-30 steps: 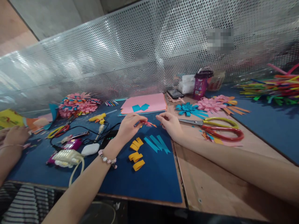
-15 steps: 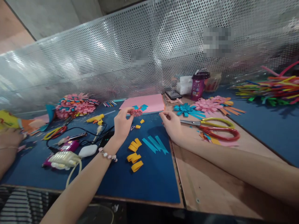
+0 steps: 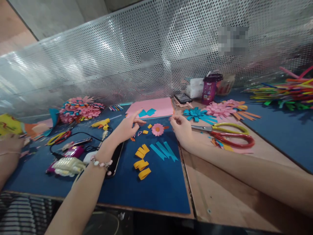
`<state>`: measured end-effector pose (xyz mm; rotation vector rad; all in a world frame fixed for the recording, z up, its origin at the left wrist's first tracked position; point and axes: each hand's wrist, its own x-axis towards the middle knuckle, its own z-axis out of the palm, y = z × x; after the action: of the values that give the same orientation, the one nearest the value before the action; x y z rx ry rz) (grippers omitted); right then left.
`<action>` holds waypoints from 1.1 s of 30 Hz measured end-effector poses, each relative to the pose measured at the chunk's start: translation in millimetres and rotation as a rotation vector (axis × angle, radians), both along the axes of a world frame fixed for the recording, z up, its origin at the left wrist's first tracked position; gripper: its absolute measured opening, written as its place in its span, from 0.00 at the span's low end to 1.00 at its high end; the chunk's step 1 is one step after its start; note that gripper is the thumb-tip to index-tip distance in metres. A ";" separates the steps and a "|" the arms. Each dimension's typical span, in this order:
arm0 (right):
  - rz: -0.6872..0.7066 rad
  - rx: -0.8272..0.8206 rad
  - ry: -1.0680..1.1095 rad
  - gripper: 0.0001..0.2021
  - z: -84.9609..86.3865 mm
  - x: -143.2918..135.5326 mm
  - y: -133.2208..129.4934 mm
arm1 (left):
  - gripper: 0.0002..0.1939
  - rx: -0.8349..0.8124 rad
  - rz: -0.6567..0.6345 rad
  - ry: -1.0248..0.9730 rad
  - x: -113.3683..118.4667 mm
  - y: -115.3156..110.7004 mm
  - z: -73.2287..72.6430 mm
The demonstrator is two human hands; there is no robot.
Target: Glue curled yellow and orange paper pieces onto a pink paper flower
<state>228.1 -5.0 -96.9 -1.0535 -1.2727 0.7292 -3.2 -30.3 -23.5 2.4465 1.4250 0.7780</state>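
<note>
A small pink paper flower [image 3: 157,130] with an orange centre lies face up on the blue table between my hands. My left hand [image 3: 128,128] is left of it, fingers stretched out and apart, holding nothing. To the flower's right, my right hand [image 3: 180,130] has its thumb and fingers pinched together; whatever they hold is too small or hidden. Two blue paper pieces [image 3: 147,113] rest on a pink paper stack [image 3: 161,107] beyond. Closer to me are looped yellow paper strips [image 3: 142,151] and blue strips with notched ends [image 3: 164,150].
Large scissors [image 3: 231,134] lie right of my right hand, near blue and pink paper flowers [image 3: 218,110]. A purple cup [image 3: 209,88] stands behind. Left are a yellow glue gun [image 3: 102,124], cables and a power strip [image 3: 69,165]. Another person's hand [image 3: 10,148] is at the far left.
My left hand has let go of the pink flower, which now lies on the table, and has shifted down and left with fingers extended. My right hand stays pinched in nearly the same place.
</note>
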 end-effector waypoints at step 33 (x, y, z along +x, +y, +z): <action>0.192 0.033 -0.086 0.10 5.1 -3.9 -13.7 | 0.10 -0.348 0.120 0.439 -38.5 7.3 -7.3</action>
<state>224.2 -18.7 -91.8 -0.9534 -1.4697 0.8120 -41.7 -23.0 -30.7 2.3546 1.6936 -0.0100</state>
